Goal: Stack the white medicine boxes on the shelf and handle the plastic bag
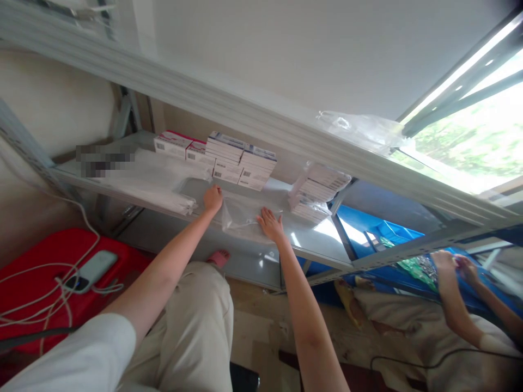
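Clear bag (242,213) lying on the shelf (314,239), in front of the box stack (243,160). Right hand (271,224), front-right of the box stack: palm down on the bag, fingers slightly spread. Left hand (213,198), front-left of the box stack: fingers curled at the bag's edge; whether they pinch it cannot be told. Film-wrapped boxes (318,188) stand right of the box stack.

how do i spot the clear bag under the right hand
On the grey metal rack, find the shelf bearing stacked white boxes. In front of them, the clear bag lies partly under the person's right hand, beside the left hand. Unlike the whiter plastic pile to its left and the plastic-wrapped boxes to its right, it is see-through and fairly flat.
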Motion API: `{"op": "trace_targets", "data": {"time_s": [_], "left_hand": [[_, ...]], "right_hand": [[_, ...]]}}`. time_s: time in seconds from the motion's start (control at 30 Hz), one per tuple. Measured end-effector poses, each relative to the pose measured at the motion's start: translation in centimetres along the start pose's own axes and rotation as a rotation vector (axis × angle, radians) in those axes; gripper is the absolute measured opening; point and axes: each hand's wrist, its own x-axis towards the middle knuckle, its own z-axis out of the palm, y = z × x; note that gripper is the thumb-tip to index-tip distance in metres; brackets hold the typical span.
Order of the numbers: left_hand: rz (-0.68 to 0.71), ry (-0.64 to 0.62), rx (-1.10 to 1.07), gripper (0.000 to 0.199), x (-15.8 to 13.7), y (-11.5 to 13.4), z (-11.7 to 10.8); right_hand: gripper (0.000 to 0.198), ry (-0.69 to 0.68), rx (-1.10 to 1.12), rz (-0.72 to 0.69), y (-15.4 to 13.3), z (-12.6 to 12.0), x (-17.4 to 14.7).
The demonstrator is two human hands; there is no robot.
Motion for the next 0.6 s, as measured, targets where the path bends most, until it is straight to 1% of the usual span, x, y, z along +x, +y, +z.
{"op": "trace_targets", "data": {"time_s": [0.1, 0.2, 0.27, 0.37, 0.43, 0.5, 0.6], "left_hand": [[-0.016, -0.021, -0.01, 0.03, -0.1, 0.1, -0.1], [-0.041, 0.005, -0.055, 0.032, -0.1, 0.3, -0.5], [-0.076, 0.065, -0.092, 0.035, -0.2, 0.6, -0.7], [-0.066, 0.139, -0.162, 0.04, -0.9, 1.0, -1.2], [-0.012, 0.152, -0.199, 0.04, -2.1, 0.9, -1.8], [0.035, 0.145, -0.191, 0.04, -3.9, 0.2, -2.8], [0.086, 0.09, -0.123, 0.049, -7.7, -1.4, -4.6]], "right_hand": [[0.058, 0.054, -0.001, 0.105, 1.7, 0.6, -0.7], [0.067, 0.168, 0.026, 0.178, 1.9, 0.5, -1.3], [0.068, 0.265, 0.061, 0.171, 1.2, 0.2, -1.6], [0.059, 0.355, 0.096, 0.084, -0.6, -0.6, -2.2], [0.054, 0.362, 0.093, 0.038, -1.6, -1.2, -2.8], [0.053, 0.342, 0.083, 0.013, -2.0, -1.6, -3.8], [0.056, 0.288, 0.067, 0.0, -1.1, -1.7, -5.9]]}}
